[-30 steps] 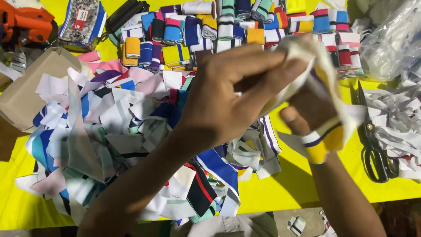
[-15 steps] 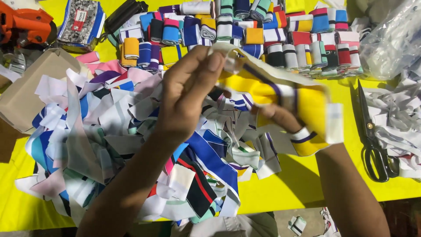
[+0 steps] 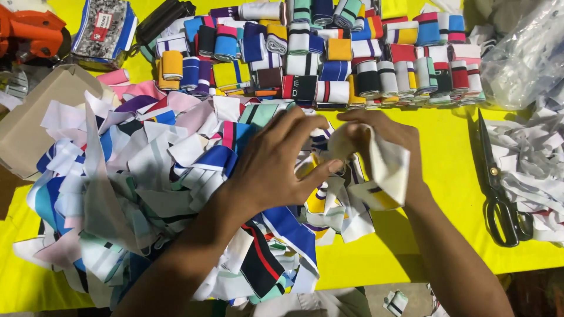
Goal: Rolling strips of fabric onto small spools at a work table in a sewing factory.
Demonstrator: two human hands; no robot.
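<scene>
Both hands, left hand and right hand, have fingers grasping a white strip above the scrap pile, apparently mid-roll; tightening it evenly seems the next need.

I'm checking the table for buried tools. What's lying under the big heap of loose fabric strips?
Around the heap of fabric strips only the yellow tabletop shows. The left hand rests on it; anything beneath the strips is covered. The black scissors lie apart, uncovered.
</scene>
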